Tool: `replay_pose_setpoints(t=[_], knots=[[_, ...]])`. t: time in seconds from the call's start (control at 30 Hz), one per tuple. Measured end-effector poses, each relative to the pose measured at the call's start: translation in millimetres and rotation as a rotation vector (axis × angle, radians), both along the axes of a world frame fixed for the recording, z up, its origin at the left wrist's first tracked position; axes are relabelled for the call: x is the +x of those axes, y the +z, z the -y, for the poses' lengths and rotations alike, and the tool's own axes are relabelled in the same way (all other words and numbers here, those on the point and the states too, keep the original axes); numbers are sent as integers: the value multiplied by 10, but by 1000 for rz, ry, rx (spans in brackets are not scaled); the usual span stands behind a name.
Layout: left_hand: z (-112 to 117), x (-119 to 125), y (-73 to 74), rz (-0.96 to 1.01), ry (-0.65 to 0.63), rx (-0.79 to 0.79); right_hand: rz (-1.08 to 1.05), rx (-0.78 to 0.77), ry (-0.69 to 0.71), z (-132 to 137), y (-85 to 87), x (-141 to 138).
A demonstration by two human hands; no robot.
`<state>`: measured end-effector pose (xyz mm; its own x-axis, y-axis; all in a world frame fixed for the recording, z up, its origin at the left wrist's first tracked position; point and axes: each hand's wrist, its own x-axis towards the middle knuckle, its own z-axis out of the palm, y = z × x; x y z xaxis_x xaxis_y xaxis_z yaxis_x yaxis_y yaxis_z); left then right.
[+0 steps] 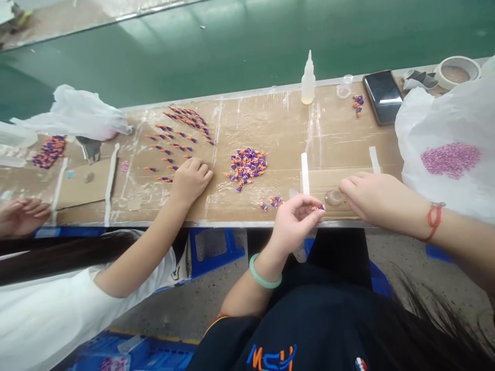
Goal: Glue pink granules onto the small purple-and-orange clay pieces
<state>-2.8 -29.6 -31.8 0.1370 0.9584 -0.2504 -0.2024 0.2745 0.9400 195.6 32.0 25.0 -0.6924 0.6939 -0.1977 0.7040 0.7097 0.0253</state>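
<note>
My left hand [296,221], with a green bangle at its wrist, pinches a small purple-and-orange figure [317,207] near the table's front edge. Just right of it my right hand [373,196] is closed, fingertips pointing down beside a small clear dish [333,197] on a cardboard pad [320,180]. What those fingertips hold, if anything, is hidden. A few loose figures [275,200] lie beside my left hand. Beyond them is a heap of similar purple-and-orange figures [247,166].
A dropper bottle [308,85], a clear cup [344,87], a phone [382,97] and a tape roll [458,72] stand along the back. Pink beads [450,159] lie on a white plastic bag [413,123] at right. On the left, a co-worker's hand [191,180] rests by rows of figures [189,121].
</note>
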Motion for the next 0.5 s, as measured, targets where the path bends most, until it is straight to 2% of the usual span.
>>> replay_pose_setpoints(t=[0.17,0.33,0.4,0.5], knots=[[-4,-17,-12,-19,-17,-5,-21,65,54,5,-39,-10],[-2,-23,-20,41,8,-6,-197,158,100,40,9,83],[-4,-9,6,113,28,-1,-338,74,40,67,80,108],[0,30,90,234,33,9,-592,-263,-141,128,200,108]])
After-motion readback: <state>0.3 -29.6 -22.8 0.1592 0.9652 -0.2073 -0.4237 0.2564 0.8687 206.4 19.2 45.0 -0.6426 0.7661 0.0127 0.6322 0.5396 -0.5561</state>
